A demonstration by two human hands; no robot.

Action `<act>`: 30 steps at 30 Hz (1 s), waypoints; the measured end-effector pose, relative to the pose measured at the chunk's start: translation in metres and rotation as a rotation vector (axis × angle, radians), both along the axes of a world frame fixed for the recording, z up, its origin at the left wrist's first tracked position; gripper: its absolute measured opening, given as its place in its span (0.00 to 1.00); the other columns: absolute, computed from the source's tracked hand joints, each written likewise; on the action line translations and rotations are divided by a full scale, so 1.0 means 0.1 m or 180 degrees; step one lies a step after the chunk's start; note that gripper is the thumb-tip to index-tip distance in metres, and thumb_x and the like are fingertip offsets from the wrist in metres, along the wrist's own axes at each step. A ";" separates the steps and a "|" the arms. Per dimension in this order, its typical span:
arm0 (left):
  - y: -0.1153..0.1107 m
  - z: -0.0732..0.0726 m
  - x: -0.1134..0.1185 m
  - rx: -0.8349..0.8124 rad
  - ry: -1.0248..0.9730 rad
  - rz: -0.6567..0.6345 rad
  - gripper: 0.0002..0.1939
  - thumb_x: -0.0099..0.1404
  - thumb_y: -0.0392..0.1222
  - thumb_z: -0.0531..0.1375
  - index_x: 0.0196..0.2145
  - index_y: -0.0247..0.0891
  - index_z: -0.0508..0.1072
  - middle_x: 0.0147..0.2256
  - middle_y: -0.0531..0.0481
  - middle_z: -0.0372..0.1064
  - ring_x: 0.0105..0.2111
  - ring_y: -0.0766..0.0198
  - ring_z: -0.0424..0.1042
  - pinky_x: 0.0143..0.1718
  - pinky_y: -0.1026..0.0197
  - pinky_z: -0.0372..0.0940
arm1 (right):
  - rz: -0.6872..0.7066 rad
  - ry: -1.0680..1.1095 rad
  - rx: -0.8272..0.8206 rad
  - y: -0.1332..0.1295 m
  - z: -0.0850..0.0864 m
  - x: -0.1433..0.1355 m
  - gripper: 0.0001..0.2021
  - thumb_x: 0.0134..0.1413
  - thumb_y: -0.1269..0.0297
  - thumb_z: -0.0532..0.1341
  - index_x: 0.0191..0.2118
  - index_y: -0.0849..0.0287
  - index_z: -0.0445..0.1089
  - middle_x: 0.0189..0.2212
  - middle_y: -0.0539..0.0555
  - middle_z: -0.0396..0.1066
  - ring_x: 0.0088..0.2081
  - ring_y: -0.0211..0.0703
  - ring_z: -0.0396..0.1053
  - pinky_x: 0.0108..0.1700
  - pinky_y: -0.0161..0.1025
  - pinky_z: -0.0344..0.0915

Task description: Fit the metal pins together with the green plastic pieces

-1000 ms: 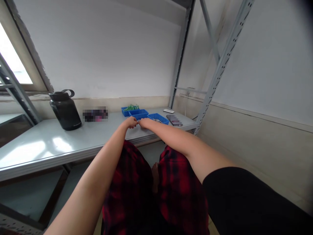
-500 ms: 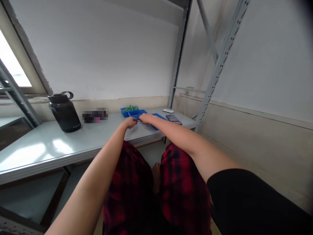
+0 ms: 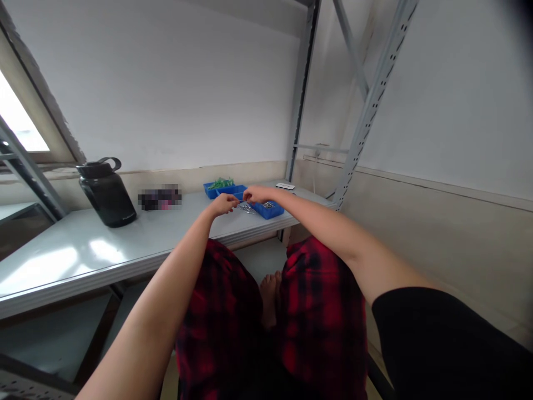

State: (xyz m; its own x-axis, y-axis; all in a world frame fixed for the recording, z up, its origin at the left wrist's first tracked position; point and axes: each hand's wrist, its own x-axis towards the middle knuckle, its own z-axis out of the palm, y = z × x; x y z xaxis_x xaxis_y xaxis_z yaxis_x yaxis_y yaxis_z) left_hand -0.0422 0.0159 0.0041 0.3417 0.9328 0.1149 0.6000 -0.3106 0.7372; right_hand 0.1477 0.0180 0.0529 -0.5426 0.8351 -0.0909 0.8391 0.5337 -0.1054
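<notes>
Over the table, my left hand (image 3: 225, 204) is closed in a pinch on one end of a thin wire-like piece (image 3: 240, 201). The fingers of my right hand (image 3: 254, 194) pinch at its other end; its exact kind is too small to make out. Just beneath both hands lies a loose bunch of shiny thin metal pieces (image 3: 247, 209) on the tabletop. To their right is a blue tray (image 3: 272, 213) with small metallic bits in it, partly under my right hand. Behind the hands sits another blue tray (image 3: 212, 193), divided, with green pieces (image 3: 222, 183) in its left part.
A dark water bottle (image 3: 107, 194) stands on the left of the table (image 3: 166, 233), with a blurred-out dark item (image 3: 160, 198) beside it. At the back right lies a white flat object (image 3: 285, 186). Metal rack posts (image 3: 300, 94) rise at the table's right end.
My right hand has shifted slightly right and up, and the hands are a little farther apart. The loose metal pieces and the right tray's contents show more. The view has turned slightly.
</notes>
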 end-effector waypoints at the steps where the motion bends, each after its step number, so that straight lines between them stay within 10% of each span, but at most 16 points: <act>1: -0.01 0.01 0.01 0.0041 -0.0040 -0.0038 0.10 0.65 0.40 0.58 0.38 0.34 0.78 0.35 0.46 0.75 0.29 0.67 0.72 0.30 0.66 0.67 | -0.0023 -0.0023 -0.0012 -0.01 0.00 0.01 0.21 0.52 0.76 0.57 0.50 0.58 0.75 0.43 0.54 0.78 0.34 0.39 0.72 0.31 0.31 0.61; 30: -0.08 0.04 0.09 0.0444 -0.0505 -0.0354 0.09 0.63 0.42 0.62 0.33 0.33 0.79 0.27 0.49 0.72 0.24 0.67 0.68 0.29 0.63 0.65 | -0.0412 -0.0505 -0.0204 -0.30 0.26 0.08 0.08 0.57 0.66 0.59 0.40 0.60 0.74 0.35 0.55 0.75 0.31 0.40 0.69 0.31 0.36 0.59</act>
